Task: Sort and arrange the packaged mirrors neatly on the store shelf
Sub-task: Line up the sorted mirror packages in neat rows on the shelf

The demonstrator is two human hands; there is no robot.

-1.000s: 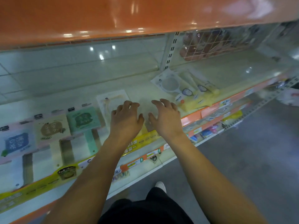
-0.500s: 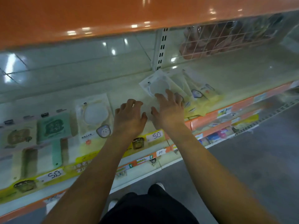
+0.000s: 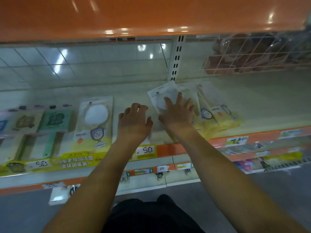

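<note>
A messy fan of packaged mirrors [image 3: 217,113] with yellow cards lies on the cream shelf [image 3: 262,105]. My right hand [image 3: 178,111] rests with spread fingers on the top white pack [image 3: 161,96] of that pile. My left hand [image 3: 134,121] hovers just left of it with fingers loosely curled and holds nothing. One mirror pack [image 3: 96,121] lies flat by itself further left. Green and beige hand-mirror packs [image 3: 55,121] lie in a row at the far left.
An orange upper shelf [image 3: 151,14] overhangs close above. A wire basket [image 3: 255,54] with brown goods sits at the back right. Price tags [image 3: 146,150] line the shelf's orange front rail. Lower shelves [image 3: 269,160] and the grey floor are below.
Both hands have moved right and deeper onto the shelf. My right hand now lies on the white pack of the pile; my left hand has followed beside it.
</note>
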